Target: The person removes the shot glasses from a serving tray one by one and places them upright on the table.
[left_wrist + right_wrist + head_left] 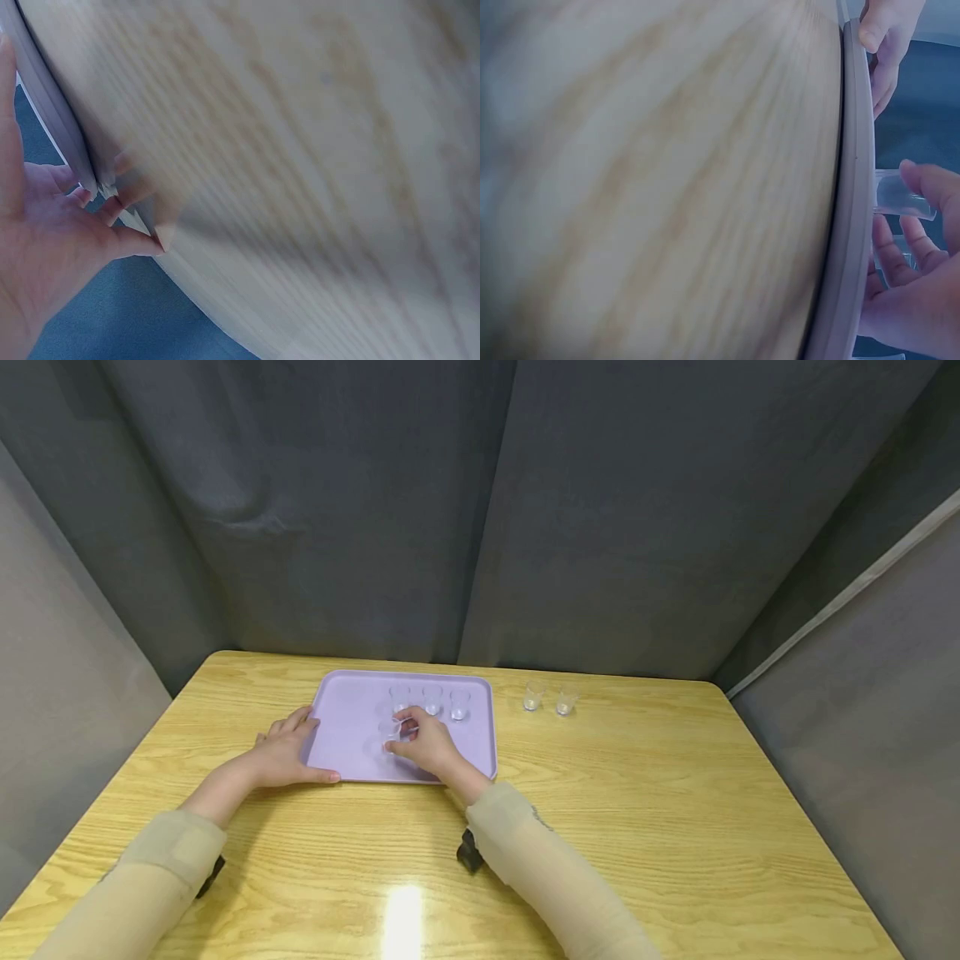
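Note:
A lilac tray [345,718] lies on the wooden table, and my left hand [281,760] rests along its left edge, fingers spread and thumb at the front left corner. Over the tray's middle, my right hand [429,746] holds a small clear shot glass [388,735] between thumb and fingers. In the right wrist view this glass [900,195] stands upright on the tray surface, sideways in that picture. Behind it, a row of three matching glasses runs along the back of the tray, among them a middle one [432,697] and a right one [460,703].
Two more clear glasses stand on the table right of the tray, one [533,695] beside the other [567,700]. Dark grey curtains [360,527] hang close behind the table's back edge, with lighter panels at both sides.

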Demonstrator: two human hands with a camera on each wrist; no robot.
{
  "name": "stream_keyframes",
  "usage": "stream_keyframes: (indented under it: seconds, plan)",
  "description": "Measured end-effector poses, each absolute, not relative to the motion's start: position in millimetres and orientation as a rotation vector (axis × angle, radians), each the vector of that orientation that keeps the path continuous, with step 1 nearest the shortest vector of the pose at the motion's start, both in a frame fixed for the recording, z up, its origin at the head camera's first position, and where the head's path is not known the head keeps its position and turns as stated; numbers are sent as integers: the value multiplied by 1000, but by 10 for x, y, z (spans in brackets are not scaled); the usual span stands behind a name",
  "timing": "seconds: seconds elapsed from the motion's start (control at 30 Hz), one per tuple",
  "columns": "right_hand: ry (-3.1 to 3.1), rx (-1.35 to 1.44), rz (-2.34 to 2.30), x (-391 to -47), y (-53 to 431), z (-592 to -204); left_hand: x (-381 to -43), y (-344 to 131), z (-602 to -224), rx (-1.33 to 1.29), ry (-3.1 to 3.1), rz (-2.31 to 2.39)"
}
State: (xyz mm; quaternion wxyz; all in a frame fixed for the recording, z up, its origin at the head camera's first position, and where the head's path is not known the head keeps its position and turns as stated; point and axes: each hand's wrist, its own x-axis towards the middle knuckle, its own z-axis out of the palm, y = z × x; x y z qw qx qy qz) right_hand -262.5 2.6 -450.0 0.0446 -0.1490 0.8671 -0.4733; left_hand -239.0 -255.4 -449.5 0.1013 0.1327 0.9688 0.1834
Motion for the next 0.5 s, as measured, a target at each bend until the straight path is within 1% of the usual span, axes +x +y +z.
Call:
stream_keyframes:
  seconds: [0.5]
  plan:
    - [2690, -492, -1380, -2610, 56, -4451, -2404, -2558, -4511, 398, 2866, 533]
